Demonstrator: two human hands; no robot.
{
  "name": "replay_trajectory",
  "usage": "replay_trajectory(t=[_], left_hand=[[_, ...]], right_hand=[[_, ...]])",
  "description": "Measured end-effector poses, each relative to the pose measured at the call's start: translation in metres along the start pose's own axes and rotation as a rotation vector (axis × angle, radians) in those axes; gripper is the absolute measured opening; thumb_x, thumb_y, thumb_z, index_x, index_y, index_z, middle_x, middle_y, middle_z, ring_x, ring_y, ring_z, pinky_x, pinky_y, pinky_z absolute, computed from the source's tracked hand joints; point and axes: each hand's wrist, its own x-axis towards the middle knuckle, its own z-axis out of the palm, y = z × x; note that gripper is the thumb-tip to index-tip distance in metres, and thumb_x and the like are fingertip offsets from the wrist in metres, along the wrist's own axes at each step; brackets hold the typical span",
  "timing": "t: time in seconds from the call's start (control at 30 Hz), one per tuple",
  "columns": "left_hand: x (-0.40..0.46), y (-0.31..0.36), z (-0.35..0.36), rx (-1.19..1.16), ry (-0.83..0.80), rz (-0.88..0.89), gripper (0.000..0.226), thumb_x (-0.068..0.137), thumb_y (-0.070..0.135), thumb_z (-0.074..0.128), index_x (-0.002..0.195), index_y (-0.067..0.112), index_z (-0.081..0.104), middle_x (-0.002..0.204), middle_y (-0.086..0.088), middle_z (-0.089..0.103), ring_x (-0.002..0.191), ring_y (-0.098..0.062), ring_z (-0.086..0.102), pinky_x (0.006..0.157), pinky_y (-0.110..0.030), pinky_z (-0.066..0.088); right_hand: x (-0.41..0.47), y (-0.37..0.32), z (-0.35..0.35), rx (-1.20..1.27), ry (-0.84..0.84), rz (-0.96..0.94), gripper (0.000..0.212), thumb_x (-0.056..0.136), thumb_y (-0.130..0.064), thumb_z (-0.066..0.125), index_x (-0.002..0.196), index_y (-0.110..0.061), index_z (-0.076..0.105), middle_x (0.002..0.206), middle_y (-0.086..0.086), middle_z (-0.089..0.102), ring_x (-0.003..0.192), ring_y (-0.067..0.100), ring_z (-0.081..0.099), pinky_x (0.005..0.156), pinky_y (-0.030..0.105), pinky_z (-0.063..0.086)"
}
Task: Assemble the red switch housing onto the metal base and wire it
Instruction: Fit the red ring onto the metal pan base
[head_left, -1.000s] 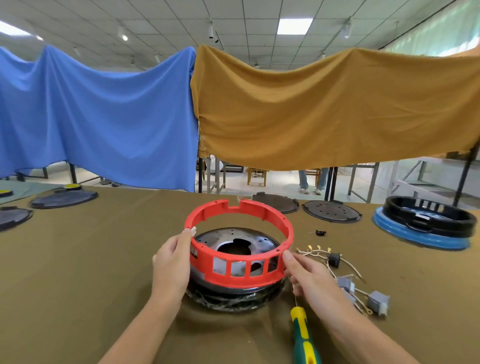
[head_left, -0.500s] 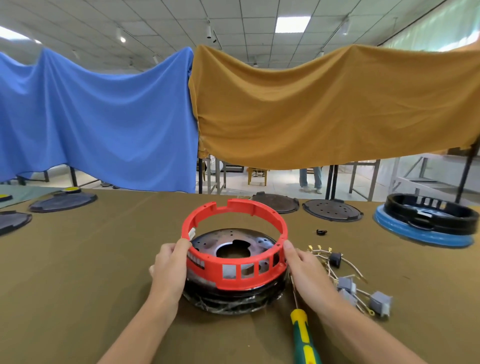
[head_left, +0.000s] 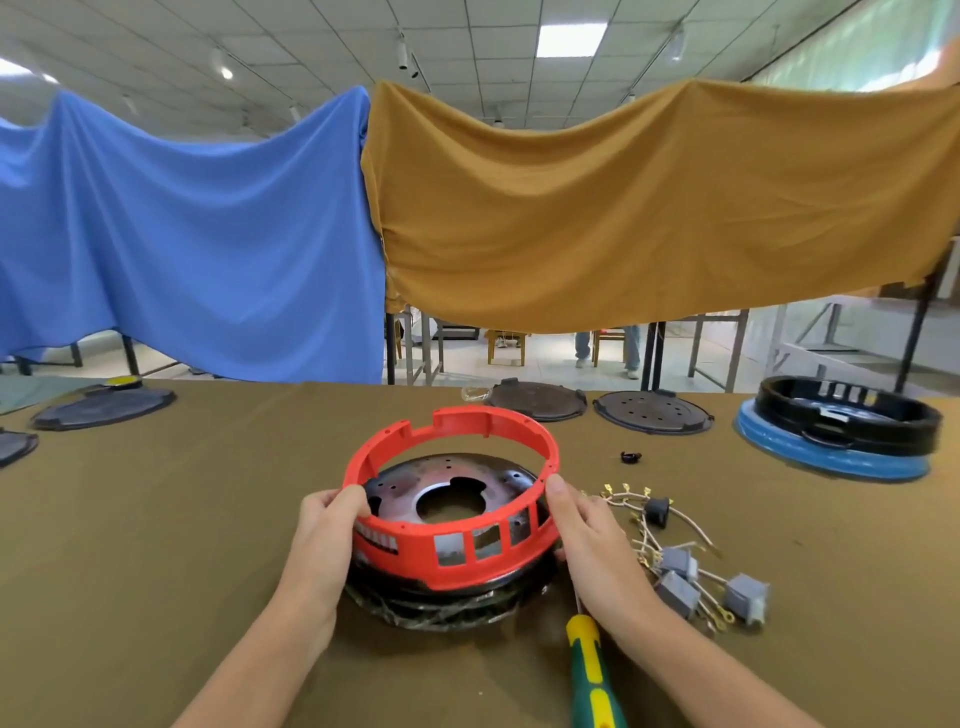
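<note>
The red switch housing, a ring with square windows along its near wall, rests on the dark round metal base at the table's near middle. My left hand grips the ring's left side, thumb over the rim. The ring's right side is held by my right hand, thumb up against the wall. A wire harness with grey switches and brass terminals lies just right of my right hand. A green and yellow screwdriver lies below that hand, tip toward the base.
Olive cloth covers the table. Two dark round plates sit at the far edge, a black ring on a blue disc at far right, more dark plates at far left. A small black part lies behind the harness.
The red housing has turned a little on the base between my hands; its notch moved left. My left thumb now hooks over the rim. Both hands stay on its sides.
</note>
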Motion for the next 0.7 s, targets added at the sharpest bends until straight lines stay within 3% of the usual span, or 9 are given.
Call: replay_trajectory(t=[0.1, 0.17, 0.23, 0.3, 0.37, 0.5, 0.6, 0.7], left_hand=[[0.0005, 0.0000, 0.0001, -0.006, -0.008, -0.002, 0.043, 0.053, 0.033, 0.050, 0.089, 0.011, 0.050, 0.095, -0.008, 0.050, 0.079, -0.023, 0.045, 0.068, -0.036, 0.035], [0.0018, -0.0025, -0.0011, 0.017, 0.009, -0.014, 0.051, 0.052, 0.036, 0.050, 0.097, 0.013, 0.058, 0.109, -0.009, 0.056, 0.095, -0.028, 0.053, 0.083, -0.041, 0.045], [0.0011, -0.0027, -0.0007, 0.061, 0.019, -0.013, 0.059, 0.051, 0.040, 0.050, 0.105, 0.019, 0.063, 0.128, -0.011, 0.056, 0.121, -0.031, 0.050, 0.107, -0.050, 0.040], [-0.0020, -0.0022, -0.0004, 0.096, 0.009, 0.013, 0.069, 0.045, 0.045, 0.051, 0.109, 0.019, 0.064, 0.130, -0.011, 0.054, 0.126, -0.030, 0.047, 0.110, -0.050, 0.036], [-0.0014, -0.0019, -0.0010, 0.101, 0.012, 0.007, 0.081, 0.038, 0.049, 0.051, 0.113, 0.020, 0.064, 0.130, -0.008, 0.054, 0.124, -0.028, 0.047, 0.109, -0.048, 0.037], [-0.0018, -0.0016, -0.0014, 0.070, 0.008, -0.018, 0.074, 0.045, 0.045, 0.054, 0.116, 0.022, 0.062, 0.131, -0.004, 0.053, 0.125, -0.024, 0.047, 0.110, -0.046, 0.036], [-0.0030, -0.0014, -0.0012, 0.061, -0.009, -0.003, 0.064, 0.053, 0.041, 0.054, 0.114, 0.023, 0.062, 0.131, -0.005, 0.053, 0.124, -0.023, 0.049, 0.111, -0.047, 0.036], [-0.0038, -0.0013, 0.0008, 0.067, -0.034, -0.004, 0.061, 0.054, 0.043, 0.055, 0.113, 0.028, 0.062, 0.131, -0.004, 0.054, 0.123, -0.023, 0.052, 0.110, -0.046, 0.038]], right_hand=[[0.0000, 0.0007, 0.0005, -0.054, -0.030, 0.006, 0.053, 0.078, -0.078, 0.025, 0.105, -0.050, 0.061, 0.109, -0.002, 0.050, 0.122, 0.016, 0.045, 0.108, 0.036, 0.033], [0.0008, 0.0025, 0.0000, -0.081, -0.032, 0.004, 0.060, 0.080, -0.078, 0.024, 0.115, -0.045, 0.061, 0.112, -0.002, 0.049, 0.125, 0.016, 0.039, 0.107, 0.036, 0.030], [0.0019, 0.0042, -0.0008, -0.083, -0.027, 0.009, 0.055, 0.087, -0.072, 0.026, 0.123, -0.044, 0.058, 0.114, -0.005, 0.045, 0.125, 0.012, 0.039, 0.098, 0.026, 0.032], [0.0021, 0.0046, -0.0013, -0.103, -0.028, 0.014, 0.042, 0.095, -0.064, 0.030, 0.122, -0.045, 0.056, 0.111, -0.009, 0.043, 0.120, 0.008, 0.042, 0.083, 0.012, 0.031], [0.0029, 0.0052, -0.0014, -0.113, -0.028, 0.008, 0.031, 0.099, -0.059, 0.032, 0.112, -0.047, 0.057, 0.109, -0.008, 0.045, 0.114, 0.003, 0.043, 0.078, 0.008, 0.029], [0.0025, 0.0051, -0.0038, -0.080, -0.015, -0.027, 0.032, 0.101, -0.053, 0.035, 0.114, -0.041, 0.062, 0.110, -0.004, 0.053, 0.112, 0.000, 0.046, 0.085, 0.012, 0.036], [0.0015, 0.0050, -0.0066, -0.031, -0.009, -0.043, 0.038, 0.102, -0.051, 0.036, 0.125, -0.036, 0.062, 0.118, -0.001, 0.060, 0.115, 0.004, 0.053, 0.103, 0.030, 0.042], [0.0000, 0.0032, -0.0088, 0.008, 0.016, -0.037, 0.035, 0.102, -0.049, 0.040, 0.124, -0.036, 0.063, 0.119, -0.004, 0.063, 0.114, 0.004, 0.057, 0.103, 0.031, 0.044]])
